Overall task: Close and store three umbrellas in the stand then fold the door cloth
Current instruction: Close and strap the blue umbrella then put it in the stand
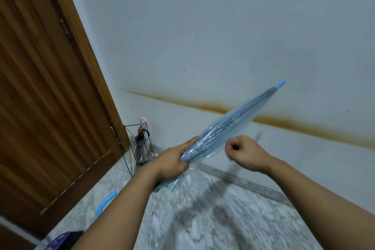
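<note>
A closed clear blue umbrella (227,128) slants up to the right, its blue tip (281,84) against the wall. My left hand (174,160) grips its bunched canopy near the lower end. Its curved blue handle (106,203) shows below my left forearm. My right hand (245,151) is curled in a fist just right of the canopy, blurred, with nothing visible in it. A black wire stand (132,148) in the corner holds two closed umbrellas, one with a pink handle (143,119) and one with a black handle (145,132). A dark purple cloth (65,239) lies at the bottom left.
A brown wooden door (40,87) fills the left side, next to the stand. A pale wall with a rusty stain line (304,126) runs behind. The floor (213,209) is grey marbled tile.
</note>
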